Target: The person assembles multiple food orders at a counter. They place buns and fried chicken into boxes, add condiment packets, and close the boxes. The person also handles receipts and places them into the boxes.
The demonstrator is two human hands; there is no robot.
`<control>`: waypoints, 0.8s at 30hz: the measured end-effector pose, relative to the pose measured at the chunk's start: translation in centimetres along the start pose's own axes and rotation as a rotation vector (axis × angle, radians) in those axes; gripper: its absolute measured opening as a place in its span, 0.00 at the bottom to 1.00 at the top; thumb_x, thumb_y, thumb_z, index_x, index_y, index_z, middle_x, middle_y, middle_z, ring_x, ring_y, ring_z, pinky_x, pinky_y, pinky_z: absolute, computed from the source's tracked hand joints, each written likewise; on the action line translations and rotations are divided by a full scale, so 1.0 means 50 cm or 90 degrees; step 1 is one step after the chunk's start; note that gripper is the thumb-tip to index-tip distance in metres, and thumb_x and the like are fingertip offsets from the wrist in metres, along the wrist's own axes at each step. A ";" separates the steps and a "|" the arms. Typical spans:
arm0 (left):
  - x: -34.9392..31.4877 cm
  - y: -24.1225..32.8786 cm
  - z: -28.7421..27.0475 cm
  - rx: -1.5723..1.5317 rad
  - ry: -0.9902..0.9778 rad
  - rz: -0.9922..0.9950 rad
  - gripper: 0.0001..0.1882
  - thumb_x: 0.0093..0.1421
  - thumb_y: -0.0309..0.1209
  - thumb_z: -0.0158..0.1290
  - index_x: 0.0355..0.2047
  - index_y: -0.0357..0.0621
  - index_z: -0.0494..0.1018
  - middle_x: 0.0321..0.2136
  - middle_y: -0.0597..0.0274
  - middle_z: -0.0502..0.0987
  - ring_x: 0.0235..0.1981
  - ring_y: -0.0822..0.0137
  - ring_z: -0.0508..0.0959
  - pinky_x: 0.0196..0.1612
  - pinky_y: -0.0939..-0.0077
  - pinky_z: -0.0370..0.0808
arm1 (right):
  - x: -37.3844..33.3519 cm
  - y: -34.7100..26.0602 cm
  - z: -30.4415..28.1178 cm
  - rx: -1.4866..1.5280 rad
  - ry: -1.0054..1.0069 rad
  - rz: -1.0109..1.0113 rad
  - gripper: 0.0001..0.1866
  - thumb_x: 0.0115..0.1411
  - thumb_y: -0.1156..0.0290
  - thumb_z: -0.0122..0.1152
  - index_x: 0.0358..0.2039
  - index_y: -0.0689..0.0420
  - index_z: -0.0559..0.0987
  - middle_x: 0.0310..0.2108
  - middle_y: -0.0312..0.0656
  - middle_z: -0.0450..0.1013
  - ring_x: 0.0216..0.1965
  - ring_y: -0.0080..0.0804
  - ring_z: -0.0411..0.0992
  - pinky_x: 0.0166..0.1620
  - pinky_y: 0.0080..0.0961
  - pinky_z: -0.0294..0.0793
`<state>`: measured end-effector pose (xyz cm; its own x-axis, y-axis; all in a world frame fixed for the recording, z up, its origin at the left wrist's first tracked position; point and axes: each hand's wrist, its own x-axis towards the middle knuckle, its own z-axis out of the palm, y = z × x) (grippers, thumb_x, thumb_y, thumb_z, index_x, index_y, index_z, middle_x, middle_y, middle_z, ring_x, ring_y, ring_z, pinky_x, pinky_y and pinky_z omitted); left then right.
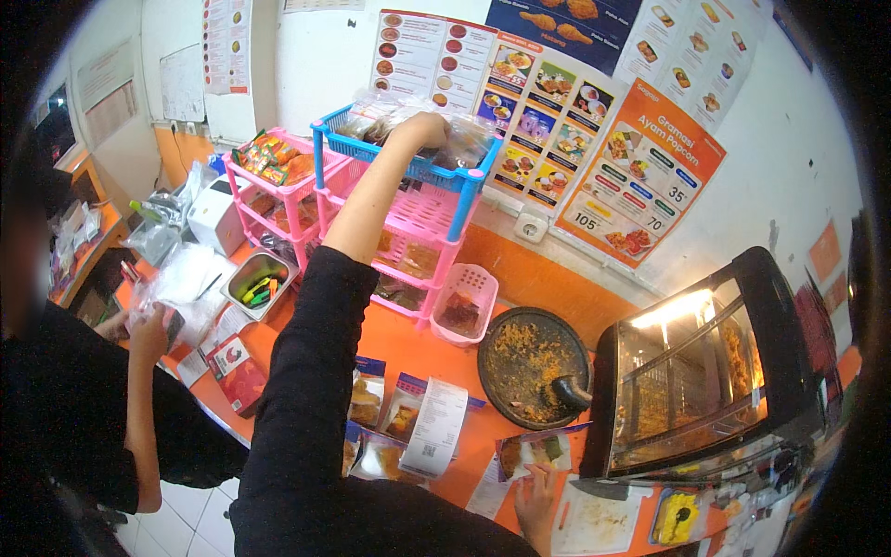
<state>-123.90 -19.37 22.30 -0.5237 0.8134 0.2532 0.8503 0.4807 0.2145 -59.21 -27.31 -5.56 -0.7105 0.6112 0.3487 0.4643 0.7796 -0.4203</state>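
Observation:
My left hand reaches into the blue basket on top of a pink rack. Its fingers curl down among clear plastic bags, and the fingertips are hidden. At the lower right my right hand pinches the near edge of a clear-fronted food pouch. Several similar food pouches lie to its left on the orange counter, with a long white paper slip across them. Beside my right hand is a white cutting board with crumbs on it.
A stone mortar with orange crumbs and a pestle stands near a lit glass warmer. A pink basket, a metal tray and a red box are on the counter. Another person's hand works at the left.

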 end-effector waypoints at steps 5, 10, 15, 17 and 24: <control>0.015 0.010 0.042 -0.124 0.257 0.062 0.09 0.54 0.34 0.54 0.34 0.47 0.80 0.35 0.47 0.81 0.40 0.47 0.80 0.45 0.55 0.76 | 0.006 0.001 0.019 0.071 -0.027 0.008 0.19 0.55 0.82 0.58 0.48 0.62 0.73 0.48 0.52 0.64 0.40 0.41 0.73 0.43 0.30 0.74; 0.003 0.027 0.053 -0.052 0.260 0.011 0.09 0.55 0.31 0.51 0.33 0.46 0.80 0.34 0.48 0.81 0.37 0.48 0.82 0.43 0.55 0.78 | 0.015 -0.003 0.017 0.030 -0.017 -0.033 0.17 0.55 0.81 0.58 0.48 0.62 0.73 0.48 0.52 0.64 0.40 0.38 0.73 0.43 0.30 0.74; -0.035 0.026 0.018 -0.106 0.334 0.083 0.08 0.57 0.28 0.51 0.33 0.40 0.78 0.32 0.44 0.81 0.36 0.46 0.81 0.43 0.56 0.77 | 0.011 -0.011 0.013 0.075 -0.032 0.005 0.17 0.55 0.79 0.59 0.47 0.61 0.74 0.48 0.51 0.64 0.38 0.36 0.74 0.43 0.31 0.75; -0.044 0.024 0.013 -0.165 0.324 0.129 0.09 0.59 0.29 0.51 0.36 0.37 0.75 0.32 0.41 0.80 0.37 0.43 0.81 0.43 0.55 0.76 | 0.009 -0.014 0.014 0.103 -0.049 0.040 0.17 0.55 0.79 0.60 0.47 0.61 0.74 0.48 0.51 0.64 0.37 0.36 0.74 0.43 0.31 0.75; -0.036 0.027 0.017 -0.449 0.468 -0.033 0.17 0.63 0.38 0.49 0.40 0.34 0.73 0.32 0.34 0.79 0.42 0.37 0.78 0.49 0.51 0.72 | 0.013 -0.013 0.022 0.130 -0.072 0.013 0.18 0.54 0.78 0.61 0.47 0.59 0.75 0.48 0.50 0.64 0.35 0.36 0.76 0.41 0.32 0.75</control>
<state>-121.76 -19.90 21.32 -0.6640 0.2796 0.6935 0.7250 0.0140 0.6886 -60.56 -27.58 -5.98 -0.7622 0.5986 0.2464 0.3714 0.7162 -0.5909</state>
